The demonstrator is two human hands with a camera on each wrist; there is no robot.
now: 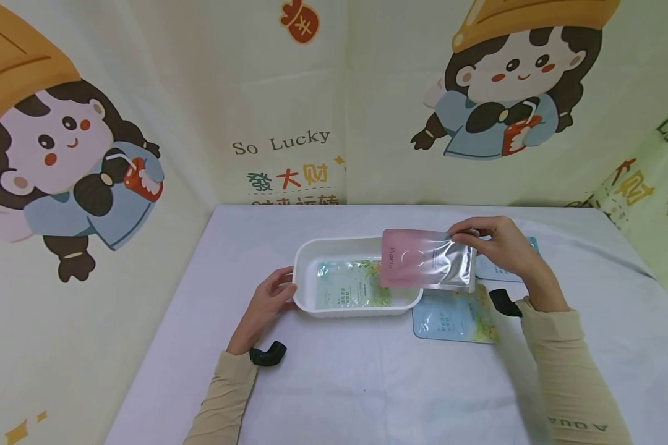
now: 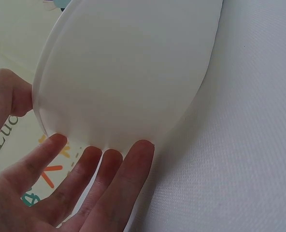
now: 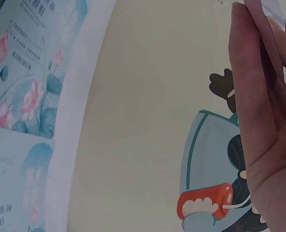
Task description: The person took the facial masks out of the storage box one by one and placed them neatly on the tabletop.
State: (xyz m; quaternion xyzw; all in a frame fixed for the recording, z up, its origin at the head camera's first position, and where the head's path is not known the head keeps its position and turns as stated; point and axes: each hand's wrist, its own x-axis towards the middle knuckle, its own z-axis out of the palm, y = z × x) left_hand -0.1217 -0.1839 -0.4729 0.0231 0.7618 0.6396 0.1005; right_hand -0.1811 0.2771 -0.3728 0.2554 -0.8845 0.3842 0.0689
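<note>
In the head view my right hand [image 1: 498, 244] pinches a pink and silver sachet [image 1: 417, 259] by its right end. The sachet is held over the right end of a white plastic tray [image 1: 359, 312]. Inside that tray lies a pale green sachet [image 1: 345, 284], partly covered by the pink one. At the tray's left end my left hand [image 1: 269, 293] holds it, fingertips [image 2: 92, 154] against the outer wall and thumb by the rim. The right wrist view shows only the edge of the pinched sachet [image 3: 266, 34] between thumb and fingers.
A light blue sachet [image 1: 448, 318] lies on the white-covered table [image 1: 378, 383], just right of the tray. Another blue sachet [image 1: 501, 270] is behind it, partly hidden by the right hand. A printed cloth [image 1: 378, 123] with cartoon figures hangs behind the table.
</note>
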